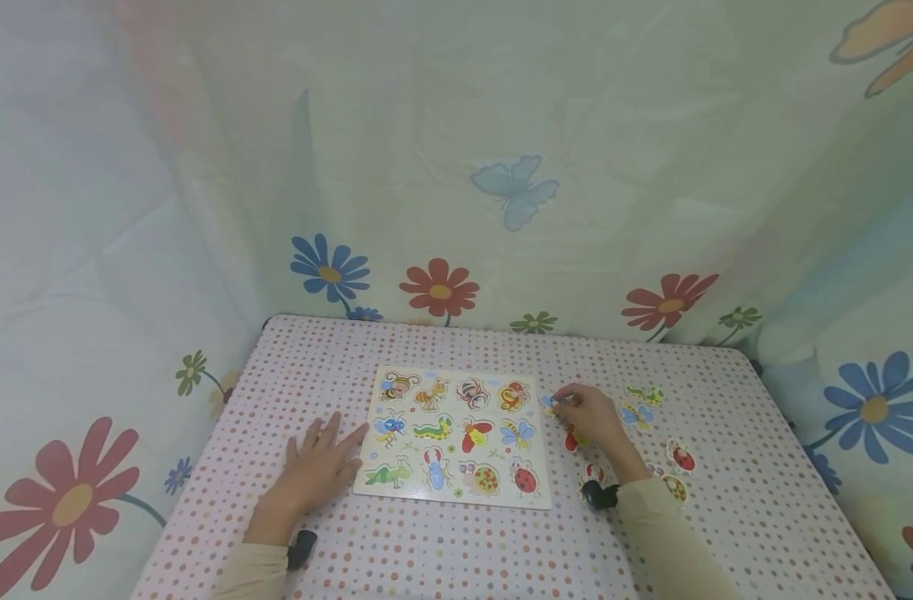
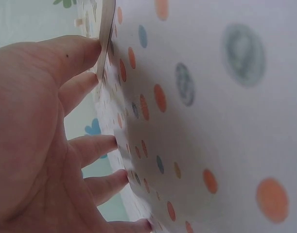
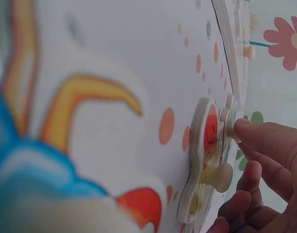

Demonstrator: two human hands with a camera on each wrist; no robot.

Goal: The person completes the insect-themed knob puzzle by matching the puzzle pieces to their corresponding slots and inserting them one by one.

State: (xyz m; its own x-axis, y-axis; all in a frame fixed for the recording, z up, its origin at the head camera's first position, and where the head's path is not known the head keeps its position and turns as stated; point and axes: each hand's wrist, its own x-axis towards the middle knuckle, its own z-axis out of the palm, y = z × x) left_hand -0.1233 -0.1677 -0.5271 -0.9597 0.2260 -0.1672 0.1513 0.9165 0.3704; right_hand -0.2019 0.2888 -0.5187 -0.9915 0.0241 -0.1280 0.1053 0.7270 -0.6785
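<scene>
A wooden insect puzzle board (image 1: 456, 498) lies on the table with rows of coloured bug pictures. My left hand (image 1: 315, 467) rests at its left side with fingers spread; in the left wrist view the thumb (image 2: 82, 51) touches the board's edge and other fingertips meet the tablecloth. Just off the board's right edge, my right hand (image 1: 587, 417) pinches the knob of a blue puzzle piece (image 1: 549, 406) between thumb and forefinger. Close under that hand lies a red-and-yellow bug piece (image 3: 210, 141) with a wooden knob (image 3: 221, 177).
More loose pieces lie to the right: a green caterpillar (image 1: 644, 395), a blue-winged insect (image 1: 638, 417), a ladybug (image 1: 681, 457), a snail (image 1: 675, 489) and a stag beetle (image 1: 594, 472) partly behind the right wrist camera. A flowered curtain (image 1: 501, 250) surrounds the dotted table (image 1: 426, 550).
</scene>
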